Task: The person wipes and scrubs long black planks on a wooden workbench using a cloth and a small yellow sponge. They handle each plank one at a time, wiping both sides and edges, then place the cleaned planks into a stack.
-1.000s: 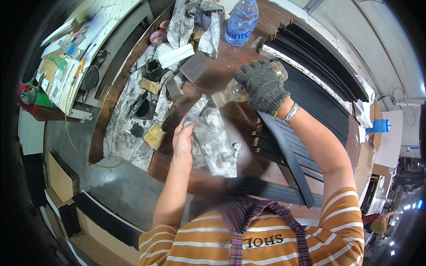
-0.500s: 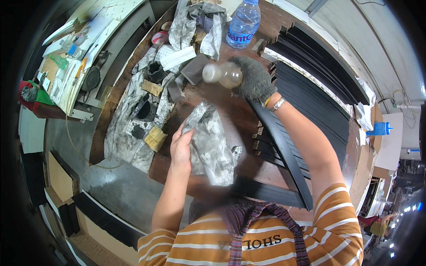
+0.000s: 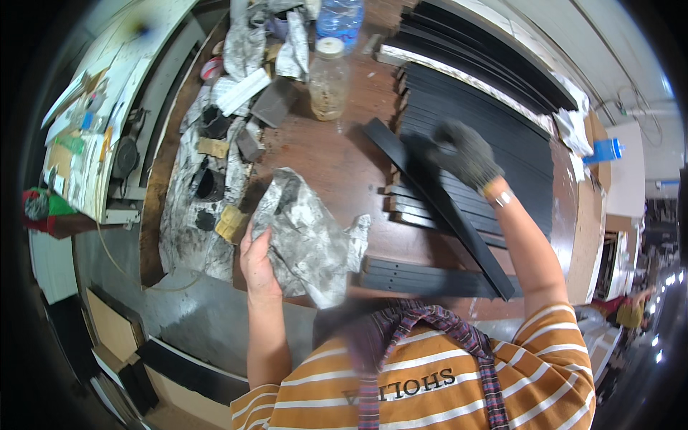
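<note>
My bare left hand (image 3: pixel 256 259) grips the left edge of a stained grey-white rag (image 3: pixel 307 240) lying on the brown table (image 3: pixel 337 158). In a dark knit glove, my right hand (image 3: pixel 462 152) reaches over a long black strip (image 3: pixel 437 204) that lies slanted across a stack of black strips (image 3: pixel 487 136); blur hides whether its fingers close on the strip. A glass jar (image 3: pixel 328 80) with a pale lid stands alone on the table, apart from both hands.
A clear plastic bottle (image 3: pixel 340 18) stands behind the jar. Crumpled rags, small blocks and dark round tins lie on a stained sheet (image 3: pixel 193 208) at the left. More black strips (image 3: pixel 423 281) lie near my body. A cluttered shelf (image 3: pixel 86 136) runs along the far left.
My right hand set the jar down on the table near the bottle and moved right onto the black strips. My left hand stayed on the rag.
</note>
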The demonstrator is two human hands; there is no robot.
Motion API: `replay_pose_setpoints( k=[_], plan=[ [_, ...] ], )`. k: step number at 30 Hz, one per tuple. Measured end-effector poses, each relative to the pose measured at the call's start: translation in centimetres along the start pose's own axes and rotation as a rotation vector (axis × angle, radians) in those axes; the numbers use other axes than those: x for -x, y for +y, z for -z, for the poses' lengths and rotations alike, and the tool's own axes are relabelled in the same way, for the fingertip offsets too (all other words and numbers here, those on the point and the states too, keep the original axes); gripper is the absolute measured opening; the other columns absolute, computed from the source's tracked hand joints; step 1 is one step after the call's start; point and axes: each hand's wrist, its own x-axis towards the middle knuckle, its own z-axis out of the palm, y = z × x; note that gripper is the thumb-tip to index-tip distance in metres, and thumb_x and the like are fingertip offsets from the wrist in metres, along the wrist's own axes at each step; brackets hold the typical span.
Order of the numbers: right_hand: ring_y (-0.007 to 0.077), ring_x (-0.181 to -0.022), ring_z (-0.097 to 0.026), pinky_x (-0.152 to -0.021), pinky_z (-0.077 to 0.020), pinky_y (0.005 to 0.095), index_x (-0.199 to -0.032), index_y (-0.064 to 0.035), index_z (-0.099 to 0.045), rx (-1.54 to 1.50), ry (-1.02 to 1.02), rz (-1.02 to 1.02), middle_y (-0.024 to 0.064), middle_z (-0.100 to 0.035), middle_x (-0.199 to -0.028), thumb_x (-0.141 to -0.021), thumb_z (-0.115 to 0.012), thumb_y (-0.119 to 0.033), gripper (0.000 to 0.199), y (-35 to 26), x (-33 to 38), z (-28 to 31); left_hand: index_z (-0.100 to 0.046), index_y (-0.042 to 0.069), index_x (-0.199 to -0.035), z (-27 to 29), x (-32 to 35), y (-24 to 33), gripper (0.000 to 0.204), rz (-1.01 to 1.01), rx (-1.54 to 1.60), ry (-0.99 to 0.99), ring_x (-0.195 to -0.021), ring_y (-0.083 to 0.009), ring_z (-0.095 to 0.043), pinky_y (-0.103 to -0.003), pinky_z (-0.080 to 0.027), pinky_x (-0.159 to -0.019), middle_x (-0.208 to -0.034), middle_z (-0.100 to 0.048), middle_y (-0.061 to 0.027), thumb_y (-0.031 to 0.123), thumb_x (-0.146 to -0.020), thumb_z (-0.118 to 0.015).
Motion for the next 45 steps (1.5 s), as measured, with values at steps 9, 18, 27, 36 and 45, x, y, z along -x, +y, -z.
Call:
replay_pose_setpoints(
  k=[9,18,27,36,45],
  plan=[
    [0.0372,-0.093,-0.069,-0.082,-0.0540,0.0476,-0.110,-0.0096,-0.072,0.273,-0.209,-0.383,0.0192,-0.070,-0.092,-0.064,-0.086,-0.041,0.057,8.0,28.5,-0.1,-0.054,-0.005,-0.138,-3.3,0.0,-0.9,0.041,0.003,-0.233,0.114,-0.116,-0.0230,-0.063,-0.036,-0.050,-0.101,-0.130,-0.064,-0.0141,0.005,-0.098,-0.055],
    [0.0396,-0.095,-0.070,-0.084,-0.0551,0.0484,-0.135,-0.0135,-0.059,-0.009,-0.053,-0.424,0.0197,-0.072,-0.100,-0.070,-0.081,-0.029,0.070,7.1,30.7,1.7,-0.054,-0.003,-0.143,-7.8,1.2,-4.6,0.053,-0.099,-0.617,-0.466,-0.121,-0.0217,-0.063,-0.036,-0.048,-0.106,-0.132,-0.065,-0.0137,-0.006,-0.090,-0.047],
    [0.0361,-0.103,-0.071,-0.089,-0.0563,0.0439,-0.140,-0.0092,-0.057,-0.280,-0.117,-0.365,0.0220,-0.071,-0.113,-0.075,-0.080,-0.039,0.075,0.3,32.5,4.0,-0.047,0.016,-0.152,-15.9,7.1,-13.7,0.075,-0.977,-1.580,-1.188,-0.150,-0.0203,-0.036,-0.066,-0.013,-0.122,-0.156,-0.049,-0.0052,-0.007,-0.081,-0.051],
    [0.0347,-0.105,-0.071,-0.092,-0.0560,0.0432,-0.135,-0.0057,-0.061,-0.403,-0.132,-0.283,0.0217,-0.071,-0.115,-0.073,-0.082,-0.041,0.074,0.7,33.3,3.3,-0.055,0.017,-0.146,-10.9,4.3,-14.4,0.069,-1.032,-1.591,-1.083,-0.149,-0.0245,-0.040,-0.072,-0.014,-0.118,-0.150,-0.056,-0.0012,-0.010,-0.084,-0.044],
    [0.0358,-0.106,-0.070,-0.093,-0.0544,0.0432,-0.132,-0.0069,-0.063,-0.473,-0.133,-0.262,0.0187,-0.072,-0.116,-0.075,-0.081,-0.039,0.068,1.0,33.5,2.8,-0.057,0.014,-0.143,-11.2,4.1,-13.6,0.062,-1.043,-1.690,-0.990,-0.148,-0.0259,-0.040,-0.072,-0.016,-0.117,-0.150,-0.056,-0.0040,-0.006,-0.085,-0.051]
  ],
)
